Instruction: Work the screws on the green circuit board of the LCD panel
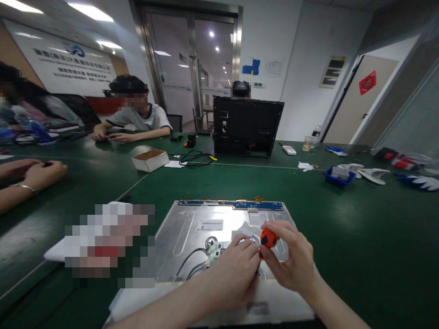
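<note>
A silver metal display panel (181, 228) lies flat on the table in front of me, with a long blue circuit strip (219, 204) along its far edge. My right hand (293, 256) pinches the orange-and-black handle of what looks like a screwdriver (268, 238) between thumb and fingers; its lower end is hidden. Close against it on the left, my left hand (236, 272) is curled low over the panel, fingers closed, and what they grip cannot be seen. Partly under this hand is a small green circuit board (215, 249) with black cables (188, 262) running from it.
Beyond the panel stands a black monitor housing (248, 125). An open white box (151, 161), black cable (195, 159) and blue tray (339, 176) lie on the green table (206, 183). At left are a co-worker's hands (44, 176); another person (137, 114) sits farther back.
</note>
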Action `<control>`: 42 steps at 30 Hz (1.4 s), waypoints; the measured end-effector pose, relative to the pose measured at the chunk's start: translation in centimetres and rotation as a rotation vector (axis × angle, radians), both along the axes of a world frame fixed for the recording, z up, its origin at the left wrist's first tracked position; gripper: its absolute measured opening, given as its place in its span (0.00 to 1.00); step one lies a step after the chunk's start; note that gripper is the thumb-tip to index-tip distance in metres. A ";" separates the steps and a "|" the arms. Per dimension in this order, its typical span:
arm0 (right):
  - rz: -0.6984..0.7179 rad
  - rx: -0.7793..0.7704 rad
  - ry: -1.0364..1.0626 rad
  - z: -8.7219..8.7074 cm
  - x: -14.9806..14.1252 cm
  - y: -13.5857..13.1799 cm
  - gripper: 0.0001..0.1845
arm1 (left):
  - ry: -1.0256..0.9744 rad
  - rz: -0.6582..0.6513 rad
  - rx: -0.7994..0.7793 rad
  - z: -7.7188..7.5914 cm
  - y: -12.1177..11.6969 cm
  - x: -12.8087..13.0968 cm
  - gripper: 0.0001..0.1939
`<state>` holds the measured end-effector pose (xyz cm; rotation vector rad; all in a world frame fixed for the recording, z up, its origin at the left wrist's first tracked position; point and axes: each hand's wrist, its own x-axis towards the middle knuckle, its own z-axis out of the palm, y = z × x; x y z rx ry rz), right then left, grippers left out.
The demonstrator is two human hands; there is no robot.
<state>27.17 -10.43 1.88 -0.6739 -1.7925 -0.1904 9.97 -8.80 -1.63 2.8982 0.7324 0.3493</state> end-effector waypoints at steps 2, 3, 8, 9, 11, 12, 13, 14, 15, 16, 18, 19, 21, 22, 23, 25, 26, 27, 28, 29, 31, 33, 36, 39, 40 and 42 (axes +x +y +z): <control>0.009 0.001 0.002 0.1 0.0 0.0 0.21 | -0.006 0.009 0.010 -0.1 -0.1 0.1 0.09; 0.015 0.002 0.005 0.1 0.0 -0.1 0.22 | -0.010 0.005 0.014 -0.2 0.0 0.1 0.10; 0.036 -0.001 0.026 0.0 0.0 0.0 0.25 | -0.020 -0.017 0.033 -0.6 0.1 0.1 0.10; 0.040 -0.006 0.027 0.0 0.0 0.0 0.25 | -0.020 -0.018 0.034 -0.7 0.2 0.1 0.10; 0.036 -0.008 0.024 0.0 -0.1 0.0 0.25 | -0.022 -0.019 0.036 -0.6 0.2 0.1 0.10; 0.029 -0.004 0.019 0.0 -0.1 0.0 0.25 | -0.024 -0.021 0.035 -0.6 0.2 0.1 0.10; 0.021 0.003 0.013 0.1 -0.1 0.0 0.24 | -0.025 -0.023 0.033 -0.5 0.2 0.0 0.10; 0.013 0.008 0.006 0.2 -0.1 0.0 0.23 | -0.027 -0.026 0.029 -0.5 0.1 0.0 0.09; 0.008 0.009 0.000 0.3 -0.1 0.0 0.22 | -0.029 -0.028 0.025 -0.5 0.1 0.0 0.09; 0.007 0.008 -0.006 0.4 -0.1 0.0 0.21 | -0.031 -0.027 0.021 -0.5 0.1 0.0 0.09; 0.013 -0.001 -0.016 0.6 -0.1 0.0 0.21 | -0.030 -0.020 0.018 -0.5 0.1 0.0 0.09; 0.015 -0.006 -0.021 0.6 -0.1 0.0 0.22 | -0.028 -0.017 0.017 -0.5 0.1 0.0 0.09; 0.014 -0.019 -0.025 0.6 -0.1 -0.1 0.23 | -0.022 -0.016 0.014 -0.5 0.1 0.0 0.09; 0.012 -0.026 -0.025 0.6 0.0 -0.2 0.23 | -0.019 -0.017 0.014 -0.5 0.1 0.0 0.09; 0.013 -0.035 -0.024 0.6 0.0 -0.2 0.23 | -0.017 -0.019 0.014 -0.5 0.1 0.0 0.09; 0.020 -0.050 -0.023 0.5 0.0 -0.3 0.24 | -0.010 -0.023 0.013 -0.3 0.1 0.0 0.08; 0.022 -0.054 -0.023 0.4 0.0 -0.3 0.24 | -0.006 -0.023 0.012 -0.2 0.1 0.0 0.08; 0.022 -0.057 -0.024 0.4 0.0 -0.3 0.24 | -0.004 -0.022 0.011 -0.1 0.0 0.0 0.08; 0.019 -0.057 -0.024 0.3 0.0 -0.3 0.24 | -0.003 -0.022 0.012 0.0 0.0 0.0 0.08; 0.019 -0.053 -0.021 0.3 0.0 -0.3 0.24 | -0.004 -0.022 0.013 0.0 0.0 0.0 0.08; 0.026 -0.040 -0.012 0.2 0.1 -0.3 0.25 | -0.016 -0.023 0.022 0.0 0.0 0.0 0.09; 0.036 -0.038 -0.006 0.2 0.1 -0.3 0.25 | -0.029 -0.026 0.026 -0.2 0.1 0.0 0.09; 0.037 -0.047 -0.001 0.1 0.2 -0.4 0.25 | -0.041 -0.033 0.033 -0.5 0.3 -0.1 0.08; 0.040 -0.044 0.010 0.1 0.1 -0.4 0.25 | -0.050 -0.052 0.055 -0.8 0.6 -0.2 0.06; 0.043 -0.044 0.013 0.1 0.1 -0.3 0.25 | -0.051 -0.058 0.063 -0.9 0.6 -0.2 0.05; 0.047 -0.040 0.017 0.1 0.0 -0.3 0.25 | -0.045 -0.066 0.073 -0.9 0.7 -0.2 0.05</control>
